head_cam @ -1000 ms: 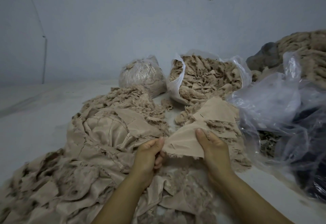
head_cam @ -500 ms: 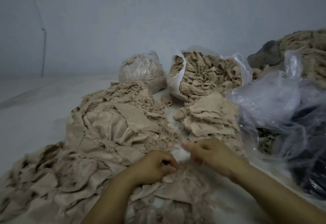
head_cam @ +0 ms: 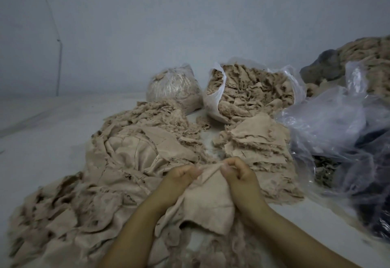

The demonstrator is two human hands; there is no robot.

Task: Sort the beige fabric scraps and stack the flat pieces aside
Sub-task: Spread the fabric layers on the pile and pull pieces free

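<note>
Pinching the top edge of a beige scrap (head_cam: 207,202) between them, the left hand (head_cam: 179,178) and right hand (head_cam: 238,175) sit close together, each with fingers curled round the cloth. The scrap hangs down from the fingers and drapes over the wrists, its lower edge ragged, above the near end of the heap.

A big loose heap (head_cam: 101,183) of crumpled beige cloth spreads left and forward of the hands across the pale floor (head_cam: 42,132). Just beyond the right hand lies the stack (head_cam: 257,141) of flat pieces, layered with frayed edges showing.

Behind the stack stands an open white bag (head_cam: 251,92) full of scraps, and beside it on the left a shut clear bag (head_cam: 173,86), also stuffed. Crumpled clear plastic (head_cam: 333,120) lies at right, touching the stack's edge, with a further mound (head_cam: 367,56) of scraps behind it against the grey wall (head_cam: 147,25).
</note>
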